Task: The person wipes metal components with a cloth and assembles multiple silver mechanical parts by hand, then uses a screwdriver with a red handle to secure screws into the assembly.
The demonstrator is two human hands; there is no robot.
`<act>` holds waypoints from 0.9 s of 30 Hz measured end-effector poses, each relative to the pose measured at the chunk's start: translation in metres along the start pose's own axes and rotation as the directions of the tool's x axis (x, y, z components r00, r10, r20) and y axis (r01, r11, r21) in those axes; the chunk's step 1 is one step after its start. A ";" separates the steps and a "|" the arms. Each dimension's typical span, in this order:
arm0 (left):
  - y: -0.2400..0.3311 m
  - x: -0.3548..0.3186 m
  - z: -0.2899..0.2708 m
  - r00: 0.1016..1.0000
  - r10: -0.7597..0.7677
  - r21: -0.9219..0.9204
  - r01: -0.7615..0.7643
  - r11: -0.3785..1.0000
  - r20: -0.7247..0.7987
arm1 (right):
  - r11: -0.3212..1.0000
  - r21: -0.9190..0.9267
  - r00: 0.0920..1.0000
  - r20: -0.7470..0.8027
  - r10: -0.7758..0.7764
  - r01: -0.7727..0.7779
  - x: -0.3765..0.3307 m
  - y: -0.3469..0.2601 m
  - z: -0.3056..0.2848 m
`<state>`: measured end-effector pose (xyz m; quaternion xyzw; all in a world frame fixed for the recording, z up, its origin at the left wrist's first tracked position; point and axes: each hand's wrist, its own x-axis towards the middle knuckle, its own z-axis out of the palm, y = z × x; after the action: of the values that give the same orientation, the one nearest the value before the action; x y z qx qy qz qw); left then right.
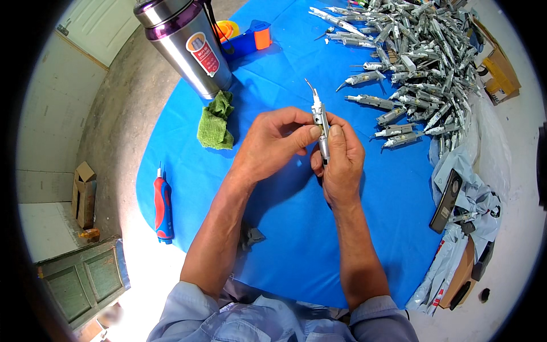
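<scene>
Pinching the slim grey-and-white mechanism [324,139] from its left side, the left hand [266,145] has its thumb and fingertips closed narrowly on it; the mechanism stands tilted between the two hands, above the table, its thin metal shaft pointing away from the person, and the right hand [343,162] grips its lower part between thumb and curled fingers. Near the left edge of the blue-covered table [296,239], a red-and-blue handle [163,208] lies well apart from the left forearm. Farther up that edge stands a steel flask [191,54], with a crumpled green cloth [216,122] just beside its base and a blue-and-orange tape dispenser [245,45] beyond. Blue cover shows between green cloth and left hand, ahead of the shaft, and from the right wrist across to the right-hand edge. A heap of similar mechanisms [421,62] fills the far right corner; below it, a dark phone-shaped device [446,199] and plastic bags [484,191] line the right edge.
</scene>
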<state>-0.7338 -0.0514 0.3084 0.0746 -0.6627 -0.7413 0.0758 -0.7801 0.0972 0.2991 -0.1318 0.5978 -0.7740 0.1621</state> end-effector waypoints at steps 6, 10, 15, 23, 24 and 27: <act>0.003 0.000 0.001 1.000 0.005 0.012 -0.005 1.000 0.002 | 1.000 0.015 1.000 0.005 0.001 -0.001 0.000 0.001 -0.001; 0.003 0.000 0.000 1.000 -0.005 0.019 0.004 1.000 0.007 | 1.000 -0.013 1.000 0.010 -0.014 0.014 0.000 0.000 -0.002; 0.003 0.000 0.002 1.000 -0.002 0.011 0.002 1.000 0.002 | 1.000 -0.030 1.000 0.004 -0.009 0.009 0.000 -0.001 0.000; 0.002 0.000 0.001 1.000 0.002 0.015 -0.002 1.000 0.000 | 0.999 -0.033 1.000 0.018 -0.022 0.023 0.000 0.001 -0.002; 0.002 0.000 0.001 1.000 0.006 0.016 -0.006 1.000 0.001 | 0.999 -0.030 1.000 0.017 -0.023 0.024 0.000 0.001 -0.001; 0.001 0.000 0.001 1.000 0.026 0.026 -0.026 0.999 0.000 | 1.000 -0.015 1.000 -0.003 -0.010 0.010 0.000 -0.001 0.001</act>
<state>-0.7341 -0.0502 0.3100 0.0668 -0.6731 -0.7317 0.0846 -0.7801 0.0966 0.3004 -0.1350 0.6032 -0.7704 0.1563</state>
